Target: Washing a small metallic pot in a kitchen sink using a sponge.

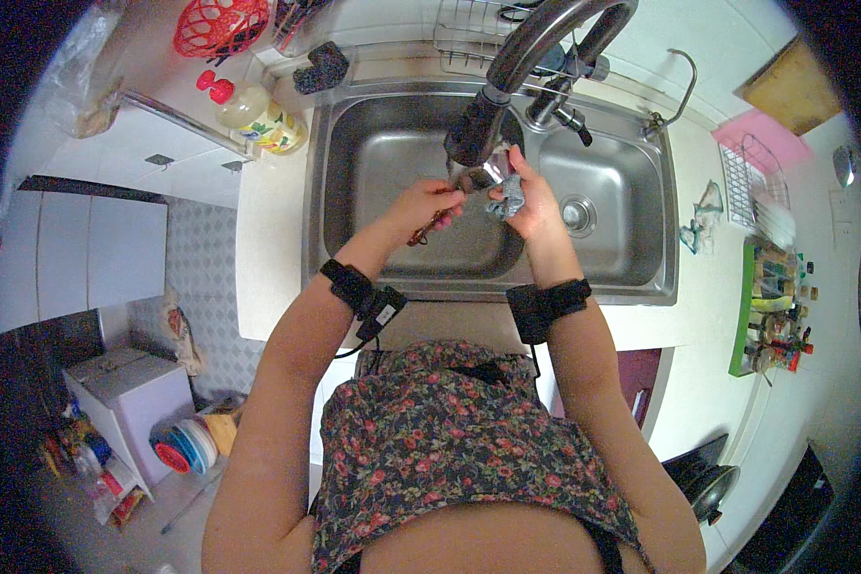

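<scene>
Over the large basin of the stainless steel sink [402, 154], my left hand [428, 208] grips the brown handle [422, 233] of a metal utensil. Its shiny metal head [489, 171] lies under the dark faucet spout [472, 133], which partly hides it; whether it is a blade or a spatula I cannot tell. My right hand [536, 201] holds a crumpled grey-blue cloth [508, 199] at the far end of that head, with the thumb along its edge. Whether water is running is unclear.
A smaller basin [617, 208] with a drain adjoins on the right. Left of the sink stands a yellowish bottle [258, 122] with a red cap, near a black sponge-like item [321, 68]. A wire rack [466, 36] stands behind; a green-edged tray [746, 308] holds bottles.
</scene>
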`<act>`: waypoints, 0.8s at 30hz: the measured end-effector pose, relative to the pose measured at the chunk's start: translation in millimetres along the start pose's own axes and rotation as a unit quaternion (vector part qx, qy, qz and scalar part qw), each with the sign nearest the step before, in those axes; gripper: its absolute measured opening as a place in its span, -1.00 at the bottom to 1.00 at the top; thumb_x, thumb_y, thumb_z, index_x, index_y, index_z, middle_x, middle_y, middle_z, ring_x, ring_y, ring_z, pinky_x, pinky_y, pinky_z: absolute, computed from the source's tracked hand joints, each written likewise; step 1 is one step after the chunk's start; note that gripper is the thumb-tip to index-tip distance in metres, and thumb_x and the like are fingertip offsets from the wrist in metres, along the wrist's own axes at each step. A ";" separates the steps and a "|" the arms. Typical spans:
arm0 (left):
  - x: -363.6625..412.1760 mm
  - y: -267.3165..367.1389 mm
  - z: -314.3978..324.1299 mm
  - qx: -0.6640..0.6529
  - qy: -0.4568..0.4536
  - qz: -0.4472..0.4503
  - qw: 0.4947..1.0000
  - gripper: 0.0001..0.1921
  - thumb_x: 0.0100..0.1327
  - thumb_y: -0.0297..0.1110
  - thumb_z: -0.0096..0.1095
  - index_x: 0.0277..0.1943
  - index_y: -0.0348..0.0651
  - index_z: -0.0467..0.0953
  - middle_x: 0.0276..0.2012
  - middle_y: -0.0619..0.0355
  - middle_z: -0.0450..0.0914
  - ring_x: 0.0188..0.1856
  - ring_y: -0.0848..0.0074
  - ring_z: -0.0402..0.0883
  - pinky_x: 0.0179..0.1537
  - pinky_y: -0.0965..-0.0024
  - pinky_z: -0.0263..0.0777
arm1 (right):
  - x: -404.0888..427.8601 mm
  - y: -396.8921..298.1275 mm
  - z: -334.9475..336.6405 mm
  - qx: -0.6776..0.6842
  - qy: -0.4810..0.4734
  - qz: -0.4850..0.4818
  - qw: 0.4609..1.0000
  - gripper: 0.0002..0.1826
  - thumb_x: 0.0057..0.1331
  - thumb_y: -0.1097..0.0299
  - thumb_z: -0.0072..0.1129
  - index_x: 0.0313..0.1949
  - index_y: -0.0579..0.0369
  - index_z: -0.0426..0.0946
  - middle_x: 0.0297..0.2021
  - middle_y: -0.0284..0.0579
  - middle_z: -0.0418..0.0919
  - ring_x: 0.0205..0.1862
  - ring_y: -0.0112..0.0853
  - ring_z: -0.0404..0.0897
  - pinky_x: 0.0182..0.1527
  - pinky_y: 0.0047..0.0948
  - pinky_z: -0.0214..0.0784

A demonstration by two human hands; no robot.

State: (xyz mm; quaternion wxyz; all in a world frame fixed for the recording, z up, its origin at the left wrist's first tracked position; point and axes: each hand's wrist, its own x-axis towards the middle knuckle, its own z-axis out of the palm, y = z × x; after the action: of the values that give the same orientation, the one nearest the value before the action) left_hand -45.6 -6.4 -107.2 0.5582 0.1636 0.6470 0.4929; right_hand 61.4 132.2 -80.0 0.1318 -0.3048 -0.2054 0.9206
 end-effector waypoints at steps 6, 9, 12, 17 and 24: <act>8.4 -1.2 -9.0 -0.180 -0.095 -0.038 0.978 -0.80 0.16 -0.34 0.03 -0.25 -0.31 0.45 -0.44 0.12 0.52 -0.55 0.61 0.41 -0.53 0.57 0.32 | -1.9 -7.7 -4.6 -0.029 0.011 -0.037 0.999 -0.77 0.15 0.14 0.11 -0.38 0.00 0.41 -0.51 -0.34 0.47 -0.55 -0.49 0.41 -0.63 -0.55 0.15; 7.7 0.8 -7.4 -0.201 -0.097 -0.042 0.974 -0.78 0.22 -0.34 -0.05 -0.21 -0.33 0.42 -0.41 0.10 0.53 -0.55 0.61 0.41 -0.53 0.56 0.33 | 3.2 -9.5 -15.3 -0.023 -0.038 -0.041 0.998 -0.77 0.15 0.12 0.11 -0.39 -0.01 0.42 -0.50 -0.35 0.48 -0.53 -0.50 0.42 -0.62 -0.55 0.17; 1.0 6.5 -1.7 -0.188 -0.080 -0.023 0.979 -0.75 0.26 -0.32 -0.12 -0.17 -0.34 0.39 -0.38 0.08 0.53 -0.54 0.60 0.41 -0.51 0.55 0.35 | 6.6 -10.3 -22.7 -0.038 -0.042 -0.061 0.997 -0.75 0.16 0.09 0.07 -0.36 0.00 0.43 -0.47 -0.33 0.50 -0.51 -0.50 0.44 -0.61 -0.54 0.18; -7.7 11.3 -0.1 -0.201 -0.070 -0.016 0.977 -0.78 0.27 -0.36 -0.12 -0.14 -0.31 0.38 -0.32 0.08 0.54 -0.48 0.59 0.44 -0.45 0.55 0.39 | 14.8 -7.9 -29.2 -0.054 -0.076 -0.074 0.993 -0.67 0.21 0.03 -0.03 -0.28 0.03 0.43 -0.43 -0.31 0.51 -0.49 -0.48 0.45 -0.54 -0.52 0.23; -18.0 9.1 -1.1 -0.202 -0.068 0.028 0.977 -0.68 0.17 -0.52 0.01 0.02 -0.27 0.32 -0.20 0.12 0.50 -0.38 0.57 0.45 -0.35 0.55 0.39 | 15.7 -8.4 -28.1 -0.126 0.013 -0.058 0.990 -0.73 0.26 0.12 -0.09 -0.28 0.06 0.41 -0.39 -0.27 0.51 -0.40 -0.44 0.47 -0.41 -0.52 0.30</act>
State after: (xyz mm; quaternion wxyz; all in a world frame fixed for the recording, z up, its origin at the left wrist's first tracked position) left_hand -43.8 -16.4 -89.8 0.6081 0.0982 0.4897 0.6170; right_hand 67.5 153.7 -104.7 0.1481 -0.3189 -0.3348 0.8742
